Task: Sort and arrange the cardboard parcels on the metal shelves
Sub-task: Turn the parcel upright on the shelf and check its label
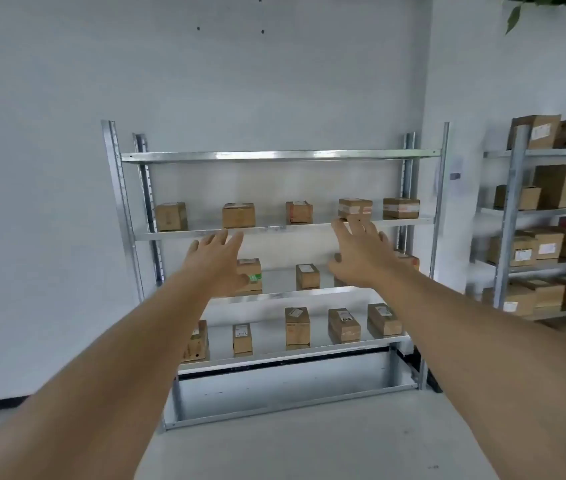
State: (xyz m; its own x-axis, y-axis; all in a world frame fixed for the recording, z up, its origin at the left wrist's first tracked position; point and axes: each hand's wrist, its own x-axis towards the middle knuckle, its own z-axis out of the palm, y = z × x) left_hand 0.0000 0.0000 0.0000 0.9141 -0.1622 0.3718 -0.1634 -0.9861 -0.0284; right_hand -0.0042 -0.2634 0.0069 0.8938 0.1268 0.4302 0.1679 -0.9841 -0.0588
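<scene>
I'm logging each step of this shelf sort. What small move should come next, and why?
Probably carry the right hand forward to grip the parcel just above its fingertips; both hands are open and hold nothing, and that parcel is nearest.

Metal shelving unit (276,156) standing against wall; cardboard parcels (238,215) sitting spaced apart in single rows on three shelves. Top shelf surface not visible.

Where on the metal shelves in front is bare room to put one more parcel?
The top shelf shows no parcels. On the second shelf bare gaps lie between the leftmost parcel and its neighbour. It is tighter at the right end, where two parcels stand close. The side rack is crowded.
</scene>
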